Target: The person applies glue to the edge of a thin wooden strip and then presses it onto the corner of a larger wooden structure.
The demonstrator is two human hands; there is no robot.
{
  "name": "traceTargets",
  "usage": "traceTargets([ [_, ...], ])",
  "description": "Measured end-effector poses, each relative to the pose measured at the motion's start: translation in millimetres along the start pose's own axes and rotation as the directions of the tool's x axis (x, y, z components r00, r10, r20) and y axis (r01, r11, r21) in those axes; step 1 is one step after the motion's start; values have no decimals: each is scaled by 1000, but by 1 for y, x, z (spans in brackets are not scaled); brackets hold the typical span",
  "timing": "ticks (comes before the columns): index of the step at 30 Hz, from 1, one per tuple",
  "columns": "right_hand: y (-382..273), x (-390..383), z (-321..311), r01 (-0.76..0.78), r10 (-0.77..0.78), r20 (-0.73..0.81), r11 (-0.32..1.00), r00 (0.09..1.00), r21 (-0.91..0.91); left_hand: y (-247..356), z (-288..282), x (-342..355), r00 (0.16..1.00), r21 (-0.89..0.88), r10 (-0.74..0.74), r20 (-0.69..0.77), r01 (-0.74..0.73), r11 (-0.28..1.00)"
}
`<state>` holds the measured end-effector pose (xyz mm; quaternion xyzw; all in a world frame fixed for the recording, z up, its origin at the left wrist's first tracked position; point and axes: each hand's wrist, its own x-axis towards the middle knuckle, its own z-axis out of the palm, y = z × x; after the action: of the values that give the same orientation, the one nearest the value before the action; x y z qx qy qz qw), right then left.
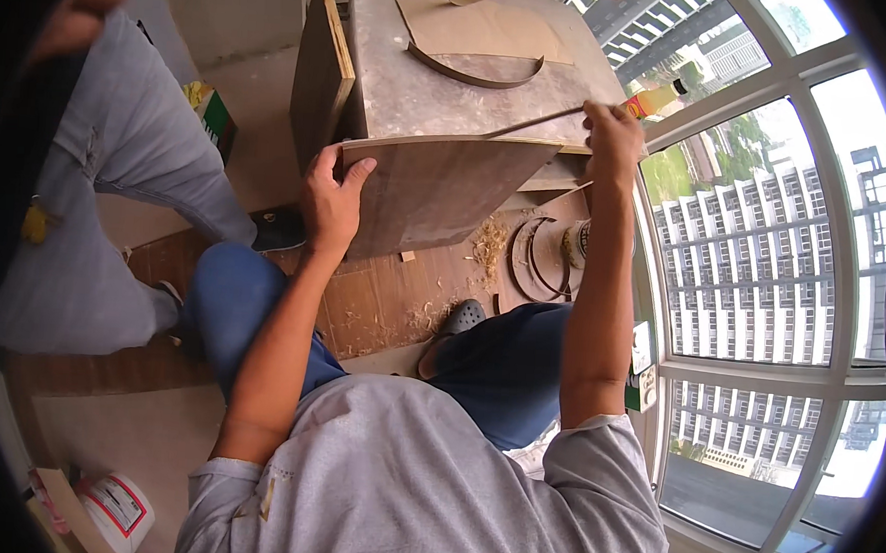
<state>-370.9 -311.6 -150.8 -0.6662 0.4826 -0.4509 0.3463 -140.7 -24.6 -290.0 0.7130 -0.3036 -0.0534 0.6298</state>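
A brown wooden board (447, 192) stands tilted in front of me, its long edge facing up. My left hand (332, 201) grips its upper left corner, with the thumb over the edge and the fingers behind. In my right hand (614, 135) is pinched a thin dark edging strip (536, 121), which slants down toward the board's top edge near its middle. Whether the strip is attached to that edge, I cannot tell. Beyond the board, a curved edging strip (474, 76) lies on a dusty worktop (392, 94).
A bottle of yellow liquid (658, 100) lies by the windows at right. Another panel (324, 70) stands upright against the worktop's left side. On the floor are wood shavings (490, 249) and coiled strips (539, 260). A person in grey trousers (96, 208) stands close on my left.
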Motion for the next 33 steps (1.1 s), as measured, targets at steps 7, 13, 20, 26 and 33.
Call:
traceTargets([
  [7, -176, 6, -17, 349, -335, -139, 932, 932, 95, 2, -4, -2, 999, 48, 5, -36, -3, 999],
  [13, -271, 8, -64, 620, -624, -81, 782, 778, -66, 1, -8, -7, 1000, 65, 20, -23, -18, 998],
  [20, -190, 76, -44, 870, -869, 253, 316, 426, -379, 22, -26, -13, 996, 137, 74, -48, -66, 988],
  [26, -114, 84, 22, 848, -869, 27, 474, 494, -238, 27, -30, -14, 999, 55, 5, -47, -2, 998],
  [33, -70, 102, 106, 593, -568, -217, 803, 794, 66, 25, -35, -13, 997, 64, -63, -47, 66, 996],
])
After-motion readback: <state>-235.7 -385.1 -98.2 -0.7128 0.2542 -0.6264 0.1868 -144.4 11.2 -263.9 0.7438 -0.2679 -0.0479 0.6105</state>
